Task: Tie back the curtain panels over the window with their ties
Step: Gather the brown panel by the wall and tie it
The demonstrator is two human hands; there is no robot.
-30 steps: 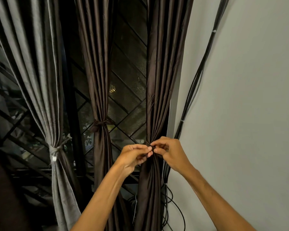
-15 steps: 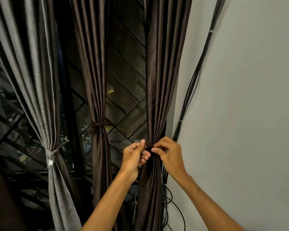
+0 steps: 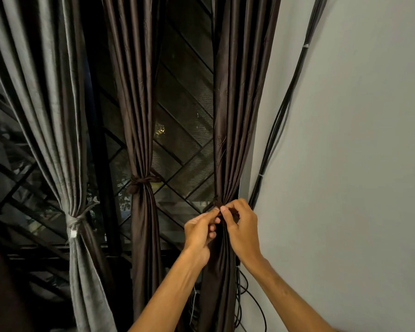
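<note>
Right by the wall (image 3: 345,164), the left hand (image 3: 200,232) and right hand (image 3: 243,232) meet fingertip to fingertip, both pinching the dark tie (image 3: 217,204) around the gathered brown curtain (image 3: 237,116). To their left, a middle curtain (image 3: 139,116) and a grey curtain (image 3: 58,116) hang tied.

We take the window (image 3: 185,104) as our mark. Across it we see a grille (image 3: 181,117) of dark bars, many running slantwise and meeting at angles, with fine mesh between them. Near the window's middle a small warm glow (image 3: 160,131) shows through, and lower and to the left of that are dim leaves (image 3: 124,205). Right of the window stands a plain pale grey wall (image 3: 357,140), evenly lit. Just beside the window's right edge, black cables (image 3: 281,116) run down that wall, bound with white clips (image 3: 306,46), and loosen into loops lower down.
</note>
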